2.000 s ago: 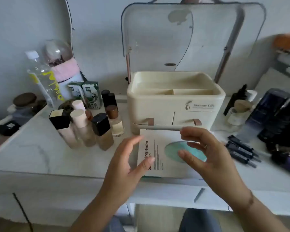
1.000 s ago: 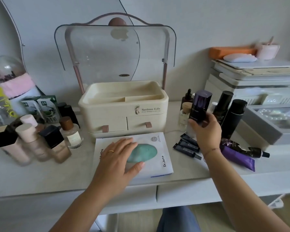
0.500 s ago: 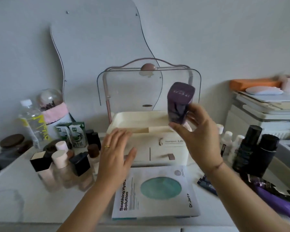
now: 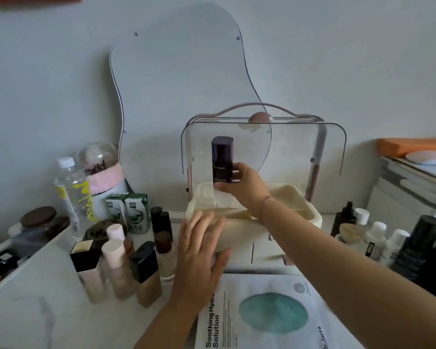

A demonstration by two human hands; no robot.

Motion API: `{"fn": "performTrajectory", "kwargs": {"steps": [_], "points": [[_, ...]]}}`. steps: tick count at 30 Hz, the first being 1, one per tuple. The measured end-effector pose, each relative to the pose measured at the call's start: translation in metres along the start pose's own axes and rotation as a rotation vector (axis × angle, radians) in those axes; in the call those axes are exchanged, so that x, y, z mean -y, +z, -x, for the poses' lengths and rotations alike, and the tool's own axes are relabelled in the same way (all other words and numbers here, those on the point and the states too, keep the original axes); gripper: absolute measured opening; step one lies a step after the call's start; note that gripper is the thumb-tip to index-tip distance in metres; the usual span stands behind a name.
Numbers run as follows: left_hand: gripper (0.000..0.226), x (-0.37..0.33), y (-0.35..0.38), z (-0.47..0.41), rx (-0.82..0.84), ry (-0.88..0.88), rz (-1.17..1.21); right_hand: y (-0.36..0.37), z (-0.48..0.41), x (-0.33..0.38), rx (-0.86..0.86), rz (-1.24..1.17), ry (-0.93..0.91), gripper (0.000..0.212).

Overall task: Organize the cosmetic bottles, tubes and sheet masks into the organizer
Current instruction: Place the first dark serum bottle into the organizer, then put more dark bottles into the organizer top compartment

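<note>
Tabletop (image 4: 35,313) carries the organizer (image 4: 310,214). My right hand (image 4: 241,183) grips the purple bottle (image 4: 222,157) upright over it; left hand (image 4: 202,245) open. Next, I judge, lower it straight in.

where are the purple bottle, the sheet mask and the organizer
purple bottle (image 4: 222,159): head view, on its dark front
sheet mask (image 4: 272,312): head view, on its green circle
organizer (image 4: 311,212): head view, on its right rim

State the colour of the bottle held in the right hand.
Dark purple bottle, gripped by the right hand; seen best in the head view.
</note>
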State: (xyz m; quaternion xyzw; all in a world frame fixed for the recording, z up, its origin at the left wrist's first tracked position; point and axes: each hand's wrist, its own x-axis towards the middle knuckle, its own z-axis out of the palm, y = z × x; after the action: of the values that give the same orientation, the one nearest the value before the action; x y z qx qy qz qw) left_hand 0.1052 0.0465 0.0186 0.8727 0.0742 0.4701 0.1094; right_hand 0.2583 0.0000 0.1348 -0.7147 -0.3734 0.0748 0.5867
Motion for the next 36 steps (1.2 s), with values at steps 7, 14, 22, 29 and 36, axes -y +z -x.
{"fn": "performTrajectory", "kwargs": {"steps": [7,14,22,29,36], "points": [[0.047,0.0,0.006,-0.001,-0.081,-0.001,0.0,0.011,-0.026,0.0,0.089,-0.096,0.215,0.047],[0.044,-0.002,0.004,-0.002,-0.102,-0.02,0.068,0.018,-0.037,0.0,0.156,-0.027,0.175,0.044],[0.044,-0.002,0.002,-0.002,-0.074,-0.034,0.083,0.025,-0.041,-0.005,0.138,0.02,0.193,0.045],[0.045,-0.002,-0.003,-0.002,-0.02,-0.043,0.06,0.008,-0.001,0.017,0.03,0.377,0.075,0.062],[0.048,0.002,0.003,-0.004,-0.103,0.051,-0.039,-0.089,0.136,-0.005,-0.569,0.253,-0.363,0.024]]}}
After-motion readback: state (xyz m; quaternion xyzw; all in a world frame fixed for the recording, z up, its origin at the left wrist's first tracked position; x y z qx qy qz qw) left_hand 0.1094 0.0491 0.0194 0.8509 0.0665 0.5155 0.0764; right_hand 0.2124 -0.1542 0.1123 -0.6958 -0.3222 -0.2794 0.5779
